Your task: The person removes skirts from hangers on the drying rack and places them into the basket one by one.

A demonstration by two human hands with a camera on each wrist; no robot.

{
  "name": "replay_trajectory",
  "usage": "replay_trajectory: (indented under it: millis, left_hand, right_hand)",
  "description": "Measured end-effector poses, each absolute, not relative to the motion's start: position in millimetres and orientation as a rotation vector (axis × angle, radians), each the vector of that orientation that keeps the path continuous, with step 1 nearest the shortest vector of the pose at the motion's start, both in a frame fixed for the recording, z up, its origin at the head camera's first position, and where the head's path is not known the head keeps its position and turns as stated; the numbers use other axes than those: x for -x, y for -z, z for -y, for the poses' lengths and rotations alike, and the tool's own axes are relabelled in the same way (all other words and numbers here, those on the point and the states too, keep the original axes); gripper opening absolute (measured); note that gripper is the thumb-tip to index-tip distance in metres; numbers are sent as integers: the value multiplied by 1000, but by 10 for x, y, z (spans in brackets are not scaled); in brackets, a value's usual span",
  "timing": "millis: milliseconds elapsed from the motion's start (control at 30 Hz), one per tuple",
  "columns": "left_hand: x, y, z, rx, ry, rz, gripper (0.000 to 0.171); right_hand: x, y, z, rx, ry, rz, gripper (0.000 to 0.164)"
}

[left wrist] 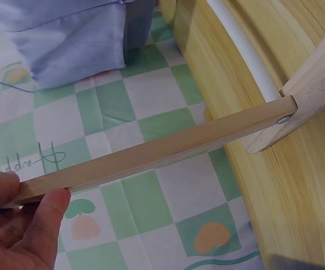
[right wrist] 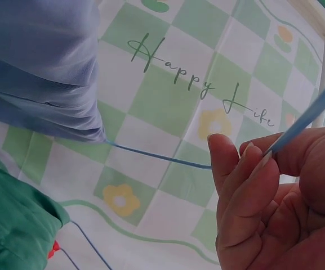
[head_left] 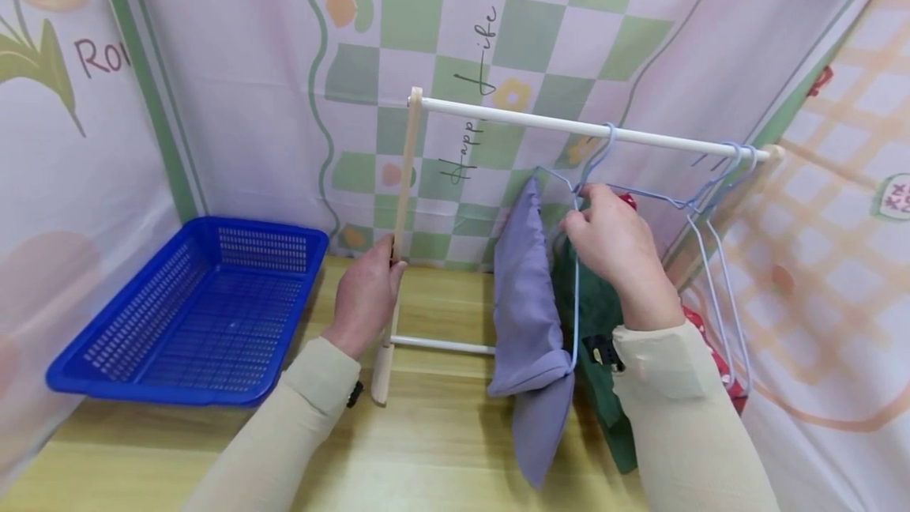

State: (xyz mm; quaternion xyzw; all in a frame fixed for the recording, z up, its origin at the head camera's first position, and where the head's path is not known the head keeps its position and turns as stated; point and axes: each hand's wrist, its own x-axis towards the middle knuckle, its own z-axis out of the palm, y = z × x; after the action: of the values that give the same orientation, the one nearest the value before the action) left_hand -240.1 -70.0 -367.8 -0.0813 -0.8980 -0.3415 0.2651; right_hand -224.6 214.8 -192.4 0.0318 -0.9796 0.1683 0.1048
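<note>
The clothes rack of pale wood and slim white rods (head_left: 540, 122) stands on the table before me, its top rod running from near the middle of my view away to the right. Both my arms reach forward to it in cream long sleeves (head_left: 682, 417). The lavender cloth garment (head_left: 528, 291) drapes over a light-blue thin hanger (head_left: 577, 283), hooked on that rod, its lower end spilling past the hanger's corner. My left hand (head_left: 364, 291) is the lower one, gripping the flat wooden upright (head_left: 406, 188) at the rack's left end, with thumb and fingers on opposite sides of it. My right hand (head_left: 617, 239) is raised just beneath the top rod, fingertips and thumb pinching the hanger near its neck.

Behind the rack spreads a green-and-white checked fabric backdrop (head_left: 522, 34), lettered "Happy Life"; an orange-latticed white fabric (head_left: 846, 141) covers the right side. Under everything is the yellowish wood-grain table (head_left: 434, 441). A shallow rectangular blue plastic basket (head_left: 220, 330) with mesh sides sits on it, left of the rack. Just right of the lavender garment hangs a dark green cloth piece (head_left: 609, 417), partly hidden by my arm, and beyond it a little red, white-dotted cloth (head_left: 716, 348) shows. Smallest of all, a round metal screw head (left wrist: 284, 119) marks the upright's bottom end.
</note>
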Motion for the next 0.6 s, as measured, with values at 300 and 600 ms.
replay_trajectory:
  millis: [300, 600]
  left_hand:
    - [2394, 3676, 702, 233, 927, 2431, 35]
    - [2387, 3670, 692, 221, 912, 2440, 38]
  right_hand:
    - [2254, 1930, -2126, -120, -497, 2882, 56]
    - [2245, 1936, -2098, -116, -515, 2885, 58]
